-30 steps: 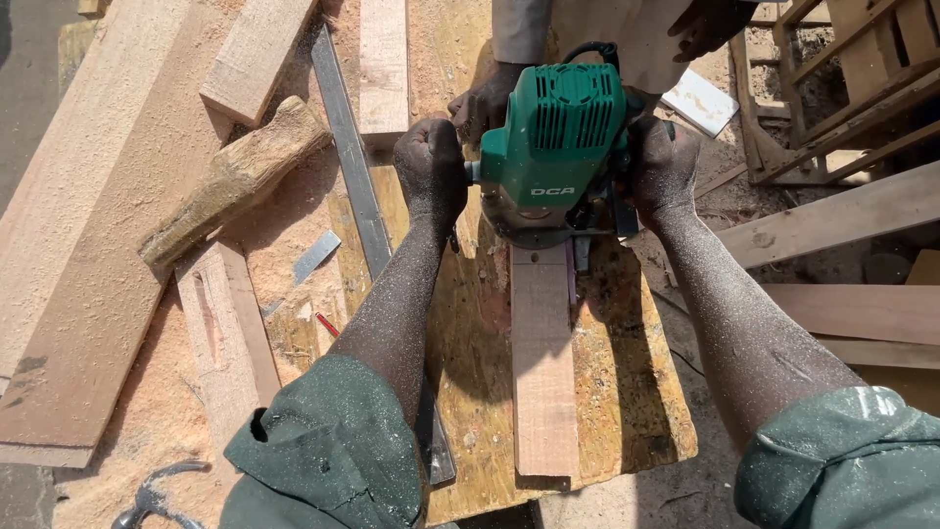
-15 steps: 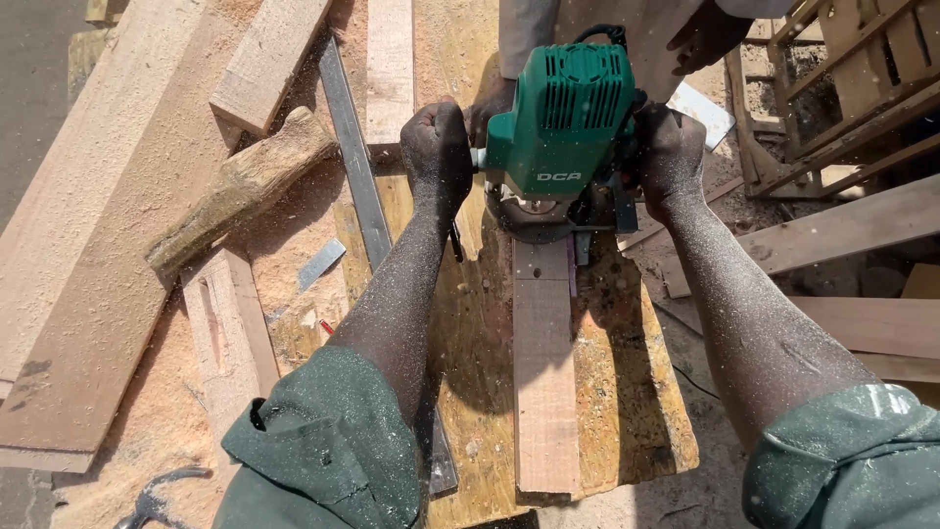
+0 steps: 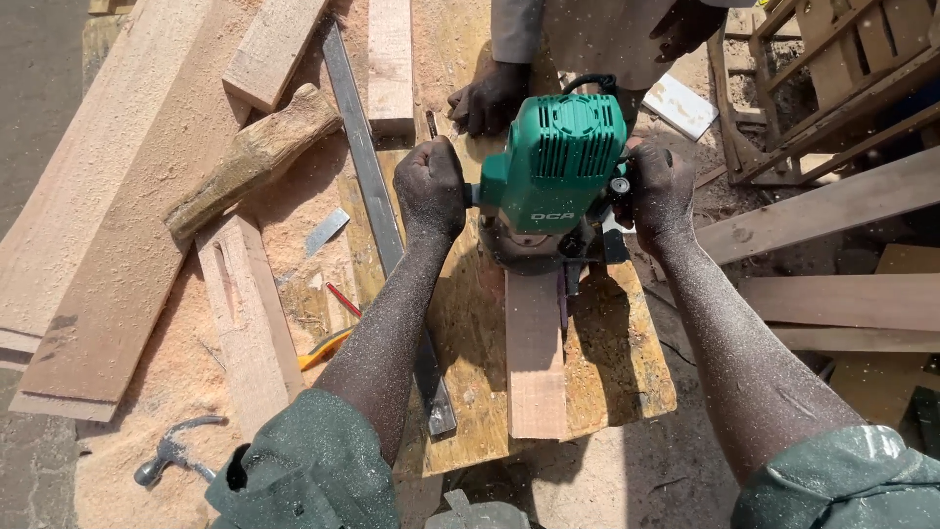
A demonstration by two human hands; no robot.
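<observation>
A green power router (image 3: pixel 550 171) stands upright on a narrow wooden strip (image 3: pixel 535 353), gripped on both sides. The left hand (image 3: pixel 429 188) is closed tight around the handle on its side; the right hand (image 3: pixel 658 191) is wrapped shut around the opposite handle. The tool sits between the two sets of fingers, its round base pressed to the strip just below them.

The strip lies flat on a chipboard bench (image 3: pixel 627 377), its long axis running from the person straight away toward the tool, near end pointing back at the person. The router's motor housing points up toward the camera.

To work well here, it seems best to keep both grips firm and even, hold the base flat on the strip, and guide the tool straight along the strip's length without tipping.

Beyond the left fingers, a long metal bar (image 3: pixel 377 211) lies along the bench. Farther out on that side are sawdust, planks, a rough log (image 3: pixel 253 162) and a hammer (image 3: pixel 174 456). Just past the tool, another person's hand (image 3: pixel 487 98) rests on the bench. Beyond the right fingers lie loose boards (image 3: pixel 822 206).
</observation>
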